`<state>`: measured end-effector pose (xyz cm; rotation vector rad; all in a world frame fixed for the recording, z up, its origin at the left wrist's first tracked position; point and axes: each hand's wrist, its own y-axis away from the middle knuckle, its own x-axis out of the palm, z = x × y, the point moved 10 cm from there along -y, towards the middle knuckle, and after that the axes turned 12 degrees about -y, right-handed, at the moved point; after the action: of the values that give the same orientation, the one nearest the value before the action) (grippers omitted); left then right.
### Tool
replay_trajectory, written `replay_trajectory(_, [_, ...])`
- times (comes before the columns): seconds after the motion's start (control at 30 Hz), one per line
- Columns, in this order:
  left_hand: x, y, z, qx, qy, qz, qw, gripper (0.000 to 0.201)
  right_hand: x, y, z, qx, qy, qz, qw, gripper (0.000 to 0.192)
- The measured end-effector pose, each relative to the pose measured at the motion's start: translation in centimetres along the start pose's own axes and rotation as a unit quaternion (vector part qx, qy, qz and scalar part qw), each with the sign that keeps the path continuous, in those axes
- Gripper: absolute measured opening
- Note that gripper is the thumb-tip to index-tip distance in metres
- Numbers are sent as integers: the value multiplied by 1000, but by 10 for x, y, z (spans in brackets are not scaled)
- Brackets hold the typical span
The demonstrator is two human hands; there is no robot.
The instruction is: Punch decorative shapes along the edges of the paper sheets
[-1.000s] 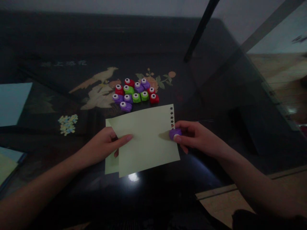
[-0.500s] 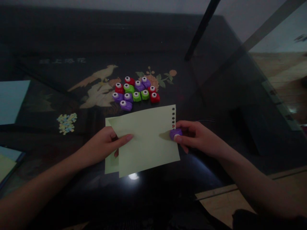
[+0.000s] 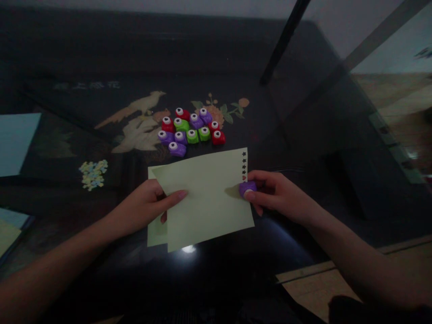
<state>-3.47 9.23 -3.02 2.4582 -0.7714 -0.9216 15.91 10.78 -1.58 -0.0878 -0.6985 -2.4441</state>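
Observation:
A pale green sheet of paper [image 3: 205,198], folded over at its left side, is held above the dark table. My left hand [image 3: 157,204] is closed on its left part, thumb on top and fingers beneath. Several star-shaped holes and a heart run down the sheet's upper right edge. In my right hand [image 3: 273,193] is a purple craft punch [image 3: 247,188], set on the right edge just below the heart. The thumb rests on the punch's white button, and the other fingers curl behind it. The punch hides the bit of paper under it.
Several red, green and purple craft punches [image 3: 192,136] stand grouped beyond the paper. Small paper cut-outs [image 3: 93,174] lie in a pile to the left. Blue paper [image 3: 18,144] and more coloured sheets [image 3: 10,231] are at the far left. A black pole [image 3: 285,42] rises behind.
Almost nothing differs. The paper's lower edge has dipped very slightly, while both hands and the purple punch keep their places.

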Motion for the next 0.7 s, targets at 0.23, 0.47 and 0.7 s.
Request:
replay_trajectory(0.23, [1, 0, 2, -3, -6, 2, 1000, 36, -2, 1, 1, -4, -5, -14, 1000, 26])
replay_trajectory(0.47, [2, -1, 5, -11, 0, 3, 1000, 38, -1, 0, 1, -6, -6, -11, 1000, 26])
replay_trajectory(0.7, [1, 0, 5, -11, -2, 2, 1000, 37, -1, 0, 1, -1, -2, -13, 1000, 26])
